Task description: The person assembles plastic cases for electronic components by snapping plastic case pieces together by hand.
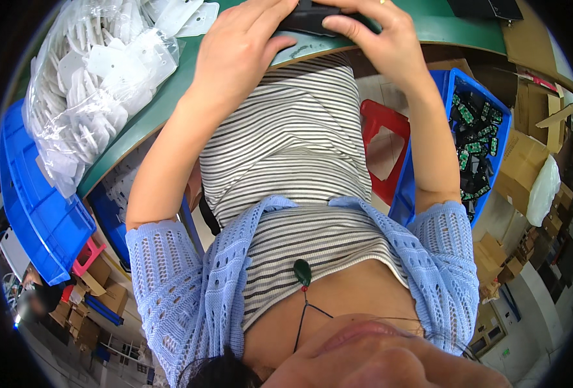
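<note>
At the top edge of the view, a black flat-looking part [307,21] lies between my hands, over the near edge of the green table [451,33]. My left hand [248,35] grips its left side, fingers reaching over it and thumb on the near side. My right hand [383,29] holds the right side, with the thumb pointing inward along the part. The frame cuts off the fingertips and the part's far side, so its exact kind cannot be made out.
Left on the table sits a clear bag of white plastic plates [99,84], with loose plates [193,19] beside it. A blue bin [44,207] stands below. To my right, another blue bin [503,139] holds black parts with green circuit boards [473,147], near a red stool [387,184] and cardboard boxes [522,161].
</note>
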{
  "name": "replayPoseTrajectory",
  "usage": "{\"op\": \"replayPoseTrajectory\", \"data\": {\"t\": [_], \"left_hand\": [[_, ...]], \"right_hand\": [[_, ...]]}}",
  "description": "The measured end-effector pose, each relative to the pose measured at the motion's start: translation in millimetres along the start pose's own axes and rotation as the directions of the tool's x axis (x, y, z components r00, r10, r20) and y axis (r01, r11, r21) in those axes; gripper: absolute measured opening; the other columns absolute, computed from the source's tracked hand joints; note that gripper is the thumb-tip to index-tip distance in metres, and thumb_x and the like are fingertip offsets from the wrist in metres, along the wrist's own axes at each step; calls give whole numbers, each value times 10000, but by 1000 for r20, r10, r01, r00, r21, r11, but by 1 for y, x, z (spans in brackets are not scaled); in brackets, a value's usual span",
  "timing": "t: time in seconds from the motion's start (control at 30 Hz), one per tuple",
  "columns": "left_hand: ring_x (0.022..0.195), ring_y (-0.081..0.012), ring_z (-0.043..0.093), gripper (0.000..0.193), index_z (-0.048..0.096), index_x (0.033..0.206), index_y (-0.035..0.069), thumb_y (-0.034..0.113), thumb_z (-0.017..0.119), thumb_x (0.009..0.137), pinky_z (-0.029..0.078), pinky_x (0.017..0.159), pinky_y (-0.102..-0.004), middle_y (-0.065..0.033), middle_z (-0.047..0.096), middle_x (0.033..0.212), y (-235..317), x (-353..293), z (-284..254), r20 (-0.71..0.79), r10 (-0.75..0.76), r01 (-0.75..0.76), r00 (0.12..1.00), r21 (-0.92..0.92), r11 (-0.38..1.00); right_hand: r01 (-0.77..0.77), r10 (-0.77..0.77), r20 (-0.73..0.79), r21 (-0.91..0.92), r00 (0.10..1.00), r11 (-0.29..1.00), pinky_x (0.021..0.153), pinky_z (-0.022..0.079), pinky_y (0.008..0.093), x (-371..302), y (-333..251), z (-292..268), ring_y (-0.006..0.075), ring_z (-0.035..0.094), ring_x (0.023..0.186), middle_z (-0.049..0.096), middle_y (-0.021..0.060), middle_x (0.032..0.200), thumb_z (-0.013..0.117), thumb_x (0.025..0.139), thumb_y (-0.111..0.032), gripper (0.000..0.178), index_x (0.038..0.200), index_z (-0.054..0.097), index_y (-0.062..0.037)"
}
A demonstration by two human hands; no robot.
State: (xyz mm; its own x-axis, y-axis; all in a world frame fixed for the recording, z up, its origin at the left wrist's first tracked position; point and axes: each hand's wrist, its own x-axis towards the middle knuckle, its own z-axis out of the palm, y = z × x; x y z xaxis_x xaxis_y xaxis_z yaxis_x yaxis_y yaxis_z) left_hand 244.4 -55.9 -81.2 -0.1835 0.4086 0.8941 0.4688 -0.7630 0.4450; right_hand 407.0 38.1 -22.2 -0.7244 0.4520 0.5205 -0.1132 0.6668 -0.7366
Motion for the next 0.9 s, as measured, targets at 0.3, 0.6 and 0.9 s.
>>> {"op": "replayPoseTrajectory", "data": {"t": [0.3,0.6,0.9], "left_hand": [[636,-117,570,218,592,1019,-40,134,577,890,463,595,-242,-77,638,783,46,51,4,117,-930,920,348,147,363],[582,-72,531,260,593,999,-43,198,536,922,432,552,-210,-29,602,732,44,82,9,146,-904,898,402,130,421],[615,-199,614,271,608,883,-64,182,505,928,505,504,-286,-132,635,800,-203,164,-67,-129,-961,970,243,58,237]], "right_hand": [[-552,598,73,485,798,678,787,445,226,3,-23,11,98,526,920,552,46,1092,609,871,-89,484,1316,428,-25],[-148,322,-273,510,906,847,874,428,271,20,-6,19,147,534,1001,548,82,1091,576,881,-61,425,1273,423,2],[-262,222,-398,-47,890,964,799,493,290,3,19,27,196,614,893,628,116,969,554,908,-131,290,1172,503,-21]]}}
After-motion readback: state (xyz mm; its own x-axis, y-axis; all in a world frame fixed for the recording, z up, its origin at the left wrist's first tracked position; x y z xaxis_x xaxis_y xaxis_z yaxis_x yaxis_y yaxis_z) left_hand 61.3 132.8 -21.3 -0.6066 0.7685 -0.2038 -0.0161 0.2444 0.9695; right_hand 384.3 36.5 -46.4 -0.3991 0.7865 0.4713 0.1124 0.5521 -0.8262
